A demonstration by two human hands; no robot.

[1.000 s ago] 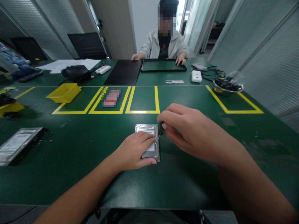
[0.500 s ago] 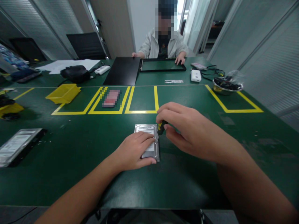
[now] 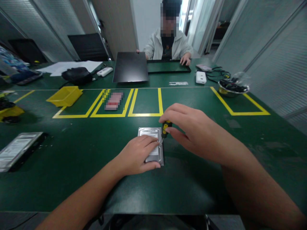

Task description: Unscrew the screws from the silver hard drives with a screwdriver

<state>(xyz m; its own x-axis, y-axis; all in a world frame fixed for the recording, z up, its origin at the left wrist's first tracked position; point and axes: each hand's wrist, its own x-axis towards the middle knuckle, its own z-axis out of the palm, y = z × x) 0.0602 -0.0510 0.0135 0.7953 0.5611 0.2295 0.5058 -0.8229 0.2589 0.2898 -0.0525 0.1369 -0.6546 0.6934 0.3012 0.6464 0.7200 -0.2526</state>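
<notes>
A silver hard drive (image 3: pixel 152 134) lies flat on the green table (image 3: pixel 72 159) in front of me. My left hand (image 3: pixel 139 155) rests on top of it, fingers spread flat, pressing it down. My right hand (image 3: pixel 189 127) is closed in a pinch on a small screwdriver (image 3: pixel 164 128) with a yellow and black handle. The screwdriver stands nearly upright at the drive's right edge; its tip is hard to make out.
A second hard drive (image 3: pixel 18 149) lies at the left edge. Yellow tape boxes (image 3: pixel 146 114) mark the table, with a yellow bin (image 3: pixel 65 95) on the left and a metal bowl (image 3: pixel 233 88) on the right. Across the table a person (image 3: pixel 168 44) tilts up a black panel (image 3: pixel 130 67).
My right hand's fingers have shifted on the screwdriver handle, turning it. The person opposite has lifted the black panel from flat to tilted. My left hand has not moved.
</notes>
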